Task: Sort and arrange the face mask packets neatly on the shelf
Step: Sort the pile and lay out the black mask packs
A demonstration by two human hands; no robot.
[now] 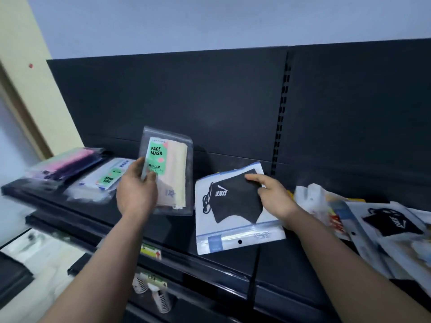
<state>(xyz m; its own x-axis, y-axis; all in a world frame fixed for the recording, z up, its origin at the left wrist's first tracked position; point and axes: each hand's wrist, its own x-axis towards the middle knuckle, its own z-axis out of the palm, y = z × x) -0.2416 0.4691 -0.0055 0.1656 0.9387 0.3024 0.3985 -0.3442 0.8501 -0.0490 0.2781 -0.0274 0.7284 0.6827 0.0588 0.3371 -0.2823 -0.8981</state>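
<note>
Shelf [177, 231] left end: pink stack [70, 166]. Left hand [137, 190] pinches beige mask packet [170, 169] upright, long axis vertical — matching green-label stack [105, 180] just left. Right hand [272, 192], fingers straight, rests on black mask packet [233, 206] lying flat mid-shelf.

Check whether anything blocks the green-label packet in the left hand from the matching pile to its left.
Nothing visible does. The left hand holds the green-label packet upright right beside the matching pile; only the hand itself lies between them.
</note>
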